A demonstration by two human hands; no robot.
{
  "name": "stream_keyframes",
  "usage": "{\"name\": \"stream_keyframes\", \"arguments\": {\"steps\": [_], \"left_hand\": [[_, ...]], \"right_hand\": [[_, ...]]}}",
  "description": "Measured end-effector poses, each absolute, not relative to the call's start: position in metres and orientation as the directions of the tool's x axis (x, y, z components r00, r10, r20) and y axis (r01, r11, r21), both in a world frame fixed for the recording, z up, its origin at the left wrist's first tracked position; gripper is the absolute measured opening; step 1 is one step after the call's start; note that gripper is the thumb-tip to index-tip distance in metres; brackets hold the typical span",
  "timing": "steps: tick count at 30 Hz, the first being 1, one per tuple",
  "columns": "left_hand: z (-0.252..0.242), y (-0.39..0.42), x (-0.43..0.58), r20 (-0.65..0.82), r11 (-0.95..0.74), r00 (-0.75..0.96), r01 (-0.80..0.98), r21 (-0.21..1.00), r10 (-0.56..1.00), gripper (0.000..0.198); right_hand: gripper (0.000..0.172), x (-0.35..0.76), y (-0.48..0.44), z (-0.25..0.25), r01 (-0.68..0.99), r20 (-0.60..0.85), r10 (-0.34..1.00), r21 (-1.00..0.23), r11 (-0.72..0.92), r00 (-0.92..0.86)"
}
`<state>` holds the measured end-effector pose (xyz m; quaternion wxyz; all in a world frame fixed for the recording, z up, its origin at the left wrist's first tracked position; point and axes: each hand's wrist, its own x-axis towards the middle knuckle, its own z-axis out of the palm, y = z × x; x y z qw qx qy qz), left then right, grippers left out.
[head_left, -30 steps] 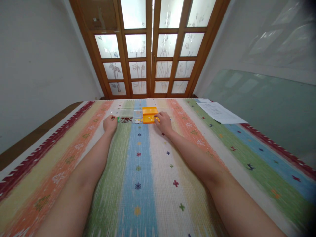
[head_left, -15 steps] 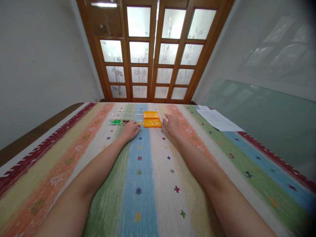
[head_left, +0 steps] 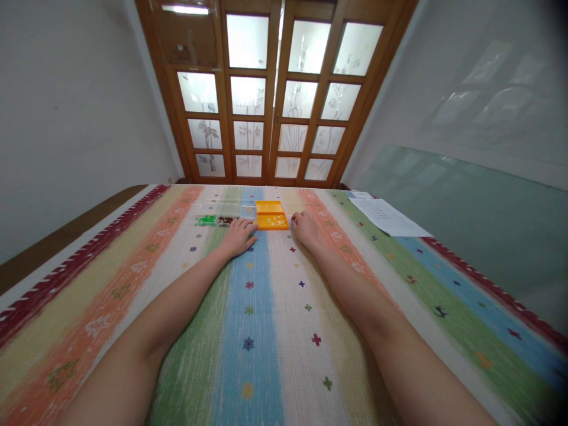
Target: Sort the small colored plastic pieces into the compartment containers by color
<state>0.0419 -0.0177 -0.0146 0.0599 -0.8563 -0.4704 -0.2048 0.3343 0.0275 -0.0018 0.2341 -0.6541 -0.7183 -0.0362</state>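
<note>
A small orange box (head_left: 272,208) lies opened out near the table's far side, with small white pieces (head_left: 276,222) in its nearer half. My left hand (head_left: 239,236) rests palm down at the box's left edge, fingers stretched out. It partly covers a clear tray of dark red-brown bits (head_left: 225,221). Beside that is a clear tray of green bits (head_left: 206,220). Just right of the box, my right hand (head_left: 306,229) is closed, thumb and index finger together by its right edge. Anything between those fingertips is too small to make out.
A striped, patterned tablecloth (head_left: 252,367) covers the table. Printed white sheets (head_left: 386,216) lie toward the right far edge. Behind the table stand wooden doors with glass panes (head_left: 270,118), and a pale glass panel (head_left: 465,213) leans at the right wall.
My right hand's fingers have drawn together from a looser spread beside the box. My left hand has shifted slightly right, its fingers now against the box's left edge.
</note>
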Motion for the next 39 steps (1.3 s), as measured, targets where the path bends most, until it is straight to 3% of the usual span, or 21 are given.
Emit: {"name": "stream_keyframes", "arguments": {"steps": [6,13,21,28,35,39], "left_hand": [[-0.02,-0.013,0.042,0.359,-0.54,0.474,0.835,0.108,0.804,0.049],[-0.022,-0.014,0.042,0.343,-0.542,0.477,0.832,0.121,0.809,0.049],[-0.021,-0.013,0.043,0.349,-0.561,0.492,0.818,0.131,0.798,0.05],[-0.02,-0.012,0.042,0.349,-0.563,0.489,0.812,0.153,0.799,0.048],[-0.021,-0.012,0.042,0.356,-0.568,0.493,0.81,0.146,0.794,0.048],[-0.021,-0.012,0.042,0.367,-0.577,0.495,0.802,0.154,0.787,0.048]], "right_hand": [[0.028,0.33,0.029,0.006,0.962,0.331,0.943,-0.258,0.085,0.006],[0.027,0.317,0.072,0.028,0.948,0.143,0.989,-0.319,-0.001,0.049],[0.029,0.306,0.118,0.027,0.864,0.068,0.991,-0.499,-0.065,0.113],[0.028,0.301,0.14,0.025,0.724,-0.021,0.998,-0.688,-0.059,0.061],[0.039,0.31,0.141,0.02,0.679,0.059,0.998,-0.733,0.036,0.01],[0.038,0.323,0.132,0.021,0.67,0.137,0.985,-0.722,0.173,-0.107]]}}
